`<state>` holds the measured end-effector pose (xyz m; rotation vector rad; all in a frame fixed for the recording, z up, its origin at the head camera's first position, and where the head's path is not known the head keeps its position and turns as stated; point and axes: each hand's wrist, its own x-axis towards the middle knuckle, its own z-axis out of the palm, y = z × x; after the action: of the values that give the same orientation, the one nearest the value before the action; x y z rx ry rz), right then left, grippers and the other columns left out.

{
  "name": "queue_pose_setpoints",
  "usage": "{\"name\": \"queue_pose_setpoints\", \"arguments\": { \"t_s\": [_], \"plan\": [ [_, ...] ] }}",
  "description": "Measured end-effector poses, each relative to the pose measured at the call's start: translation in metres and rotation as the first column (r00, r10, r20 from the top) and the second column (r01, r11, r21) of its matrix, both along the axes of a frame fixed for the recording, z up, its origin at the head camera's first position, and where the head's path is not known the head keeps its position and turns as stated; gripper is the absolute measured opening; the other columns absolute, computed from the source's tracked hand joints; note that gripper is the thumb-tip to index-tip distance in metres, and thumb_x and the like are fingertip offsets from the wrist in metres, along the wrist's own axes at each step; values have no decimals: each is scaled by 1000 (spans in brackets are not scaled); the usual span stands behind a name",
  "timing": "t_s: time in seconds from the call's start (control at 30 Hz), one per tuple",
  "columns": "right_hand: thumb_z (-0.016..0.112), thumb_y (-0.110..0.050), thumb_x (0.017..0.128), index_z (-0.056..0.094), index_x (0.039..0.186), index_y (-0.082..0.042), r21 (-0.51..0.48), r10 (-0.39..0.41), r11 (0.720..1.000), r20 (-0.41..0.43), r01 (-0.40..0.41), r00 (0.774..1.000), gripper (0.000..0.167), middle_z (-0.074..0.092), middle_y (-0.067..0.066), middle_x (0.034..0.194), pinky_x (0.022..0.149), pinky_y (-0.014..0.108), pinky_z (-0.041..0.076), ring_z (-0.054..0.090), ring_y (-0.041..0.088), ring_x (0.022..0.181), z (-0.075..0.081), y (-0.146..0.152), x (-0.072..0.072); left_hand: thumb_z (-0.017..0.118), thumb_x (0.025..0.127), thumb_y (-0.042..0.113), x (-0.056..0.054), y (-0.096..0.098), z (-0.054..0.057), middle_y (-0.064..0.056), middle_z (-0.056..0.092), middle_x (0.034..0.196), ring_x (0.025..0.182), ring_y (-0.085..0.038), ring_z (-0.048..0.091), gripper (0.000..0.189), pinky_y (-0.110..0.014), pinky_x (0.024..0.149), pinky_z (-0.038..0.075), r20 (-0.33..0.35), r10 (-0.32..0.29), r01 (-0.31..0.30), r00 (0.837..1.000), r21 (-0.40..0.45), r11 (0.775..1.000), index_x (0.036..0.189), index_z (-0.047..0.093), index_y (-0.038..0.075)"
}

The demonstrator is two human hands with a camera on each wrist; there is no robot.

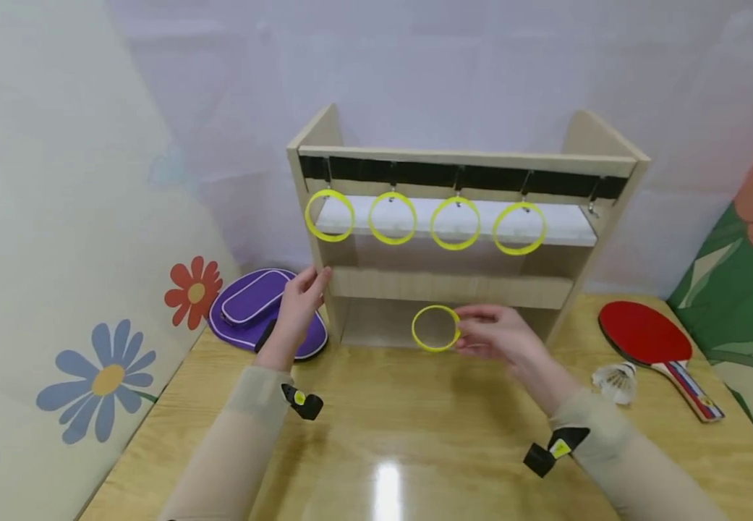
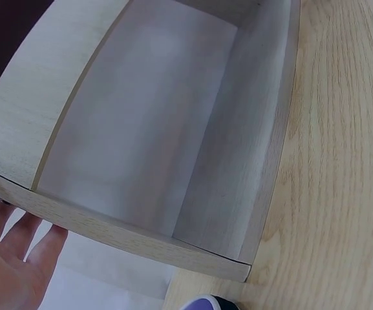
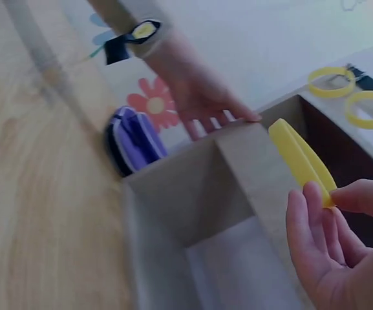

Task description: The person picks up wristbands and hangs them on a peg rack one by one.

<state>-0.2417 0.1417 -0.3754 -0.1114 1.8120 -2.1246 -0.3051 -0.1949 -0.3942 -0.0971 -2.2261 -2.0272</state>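
My right hand (image 1: 503, 336) pinches a yellow ring (image 1: 437, 349) between thumb and fingertips, in front of the lower opening of a wooden shelf (image 1: 451, 284). In the right wrist view the ring (image 3: 300, 155) shows nearly edge-on. My left hand (image 1: 301, 300) holds the shelf's left side panel; in the left wrist view its fingers (image 2: 44, 248) lie along the panel's outer face. Several yellow rings, among them a leftmost ring (image 1: 311, 226) and a rightmost ring (image 1: 514, 251), hang from metal hooks on a black strip (image 1: 424, 174). The rightmost hook (image 1: 592, 208) carries no ring.
A purple paddle case (image 1: 239, 336) lies on the table (image 1: 350, 434) left of the shelf, partly behind my left wrist. To the right are a red table tennis paddle (image 1: 643, 333) and a white shuttlecock (image 1: 617, 382). Fabric-like walls stand behind and beside the table.
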Motion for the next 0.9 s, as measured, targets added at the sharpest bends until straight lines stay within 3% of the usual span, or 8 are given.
{"name": "queue_pose_setpoints", "arguments": {
  "t_s": [0.2,0.33,0.47,0.67,0.9],
  "plan": [
    [56,4,95,61,113,-3,-70,-57,996,-53,53,997,19,71,0,81,71,27,61,69,12,69,26,29,8,53,103,33,-1,1,0,-18,54,141,117,-12,53,49,-47,112,42,7,12,-12,1000,8,1000,145,50,9],
    [57,5,95,67,100,-13,-109,-99,990,-69,91,993,22,70,1,80,70,29,62,69,14,68,39,41,12,53,103,33,-2,0,2,-18,52,144,127,-18,50,50,-48,114,39,15,8,-8,1000,-1,1000,146,49,9],
    [59,3,95,71,97,-14,-141,-114,985,-111,98,987,21,70,2,81,69,32,62,70,16,67,54,53,17,53,103,34,-3,0,4,-17,51,146,134,-26,46,51,-50,114,38,6,0,0,1000,-13,1000,147,47,9],
    [62,0,95,71,100,-13,-180,-138,978,-150,110,979,17,72,2,87,71,33,62,70,18,72,76,76,21,52,103,34,-3,-1,2,-18,51,145,135,-26,45,51,-51,114,38,13,8,-8,1000,-22,1000,147,47,8],
    [58,3,96,71,105,-8,-336,-223,927,-126,170,967,19,72,6,93,70,33,62,70,21,74,93,111,21,53,103,35,-5,-2,2,-18,51,144,132,-23,47,51,-51,114,38,11,-4,4,1000,-25,1000,146,48,8]
  ]
}}
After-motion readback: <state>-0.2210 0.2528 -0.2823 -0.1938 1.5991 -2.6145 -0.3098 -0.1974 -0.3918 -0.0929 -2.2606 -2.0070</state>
